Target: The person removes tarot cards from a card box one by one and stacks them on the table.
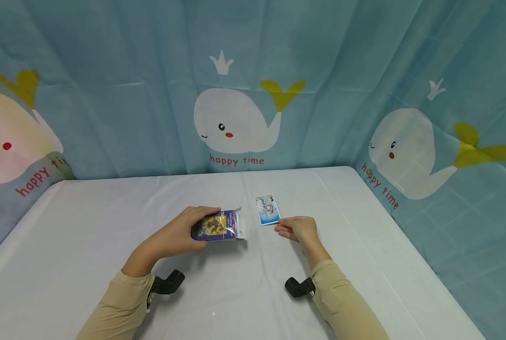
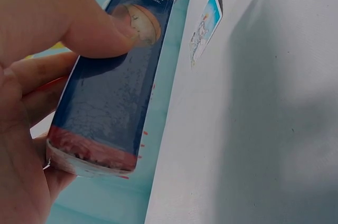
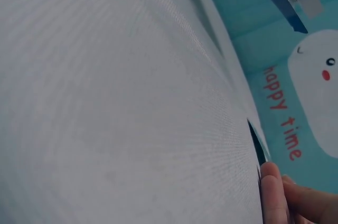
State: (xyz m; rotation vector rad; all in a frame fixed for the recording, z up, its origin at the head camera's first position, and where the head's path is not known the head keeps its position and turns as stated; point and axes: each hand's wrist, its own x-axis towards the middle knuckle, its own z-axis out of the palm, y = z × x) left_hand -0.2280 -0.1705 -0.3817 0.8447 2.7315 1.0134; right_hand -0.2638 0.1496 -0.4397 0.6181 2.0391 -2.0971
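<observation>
A dark blue card box with a yellow picture is gripped by the left hand, thumb on one narrow side and fingers on the other. Its flap end, facing right, hangs open. In the left wrist view the thumb presses the narrow side of the box. Right of the box, the right hand pinches the lower right corner of a picture card with a blue lower part. The right wrist view shows this card nearly edge-on at the fingertips, close to the cloth.
A white cloth covers the table. Behind it and along the right side hangs a light blue curtain printed with whales. Black wrist mounts stick out inward from both sleeves, above the near part of the table.
</observation>
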